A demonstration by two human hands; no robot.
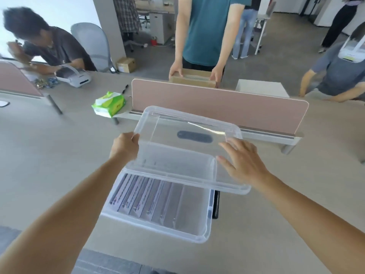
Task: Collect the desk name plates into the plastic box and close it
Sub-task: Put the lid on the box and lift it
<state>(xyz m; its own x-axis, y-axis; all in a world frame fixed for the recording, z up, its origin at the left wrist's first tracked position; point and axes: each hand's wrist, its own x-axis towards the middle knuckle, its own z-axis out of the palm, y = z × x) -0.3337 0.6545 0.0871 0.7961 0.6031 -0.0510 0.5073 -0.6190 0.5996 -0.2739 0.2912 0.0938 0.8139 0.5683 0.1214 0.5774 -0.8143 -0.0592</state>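
Since the lid [177,155] hangs tilted over the box [197,232] on the table [49,155], left hand [126,144] in a curled grip on its left edge, right hand [243,165] open and flat at its right, it could slip or seat crooked above the name plates [142,196] inside.

Clear glossy plastic lid [187,143] and box [205,232].

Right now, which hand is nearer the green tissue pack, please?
Left. The left hand grips the lid edge nearest the green tissue pack; the right hand is across the lid.
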